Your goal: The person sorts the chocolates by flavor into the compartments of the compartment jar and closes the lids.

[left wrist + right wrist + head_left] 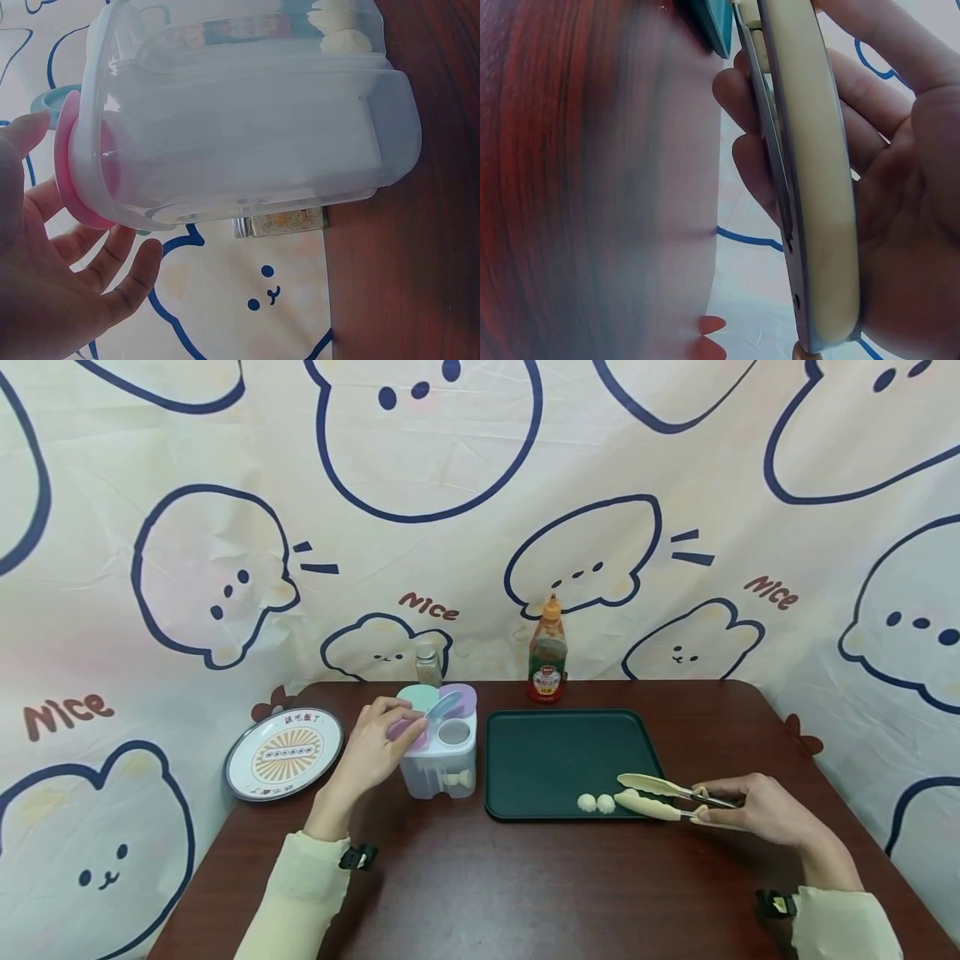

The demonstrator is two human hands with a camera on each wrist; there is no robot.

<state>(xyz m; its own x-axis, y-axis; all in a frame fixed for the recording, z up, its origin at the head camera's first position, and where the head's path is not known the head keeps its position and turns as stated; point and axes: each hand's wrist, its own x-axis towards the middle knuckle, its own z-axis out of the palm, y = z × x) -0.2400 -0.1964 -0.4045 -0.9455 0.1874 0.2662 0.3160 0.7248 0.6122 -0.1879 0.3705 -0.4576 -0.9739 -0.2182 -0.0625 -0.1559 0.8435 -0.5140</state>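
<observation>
My left hand [375,739] is at the lids of a clear plastic seasoning box [422,779]. Its thumb touches the raised light-blue lid [58,105], while the other fingers spread loosely beside the pink lid [71,161]. Below the round opening under the blue lid, pale pieces [457,778] lie in the box's front right compartment. My right hand [772,814] grips cream-tipped tongs [648,804] by the handle, their arms spread over the right edge of a dark green tray [562,752]. Two small white balls [596,803] sit on the tray near the lower tong tip.
Behind the box stands a glass shaker [428,667] with a metal cap. A red sauce bottle [547,656] with an orange cap is behind the tray. To the left, a round patterned plate [318,768] lies at the table's edge. Patterned cloth hangs behind the brown table [525,893].
</observation>
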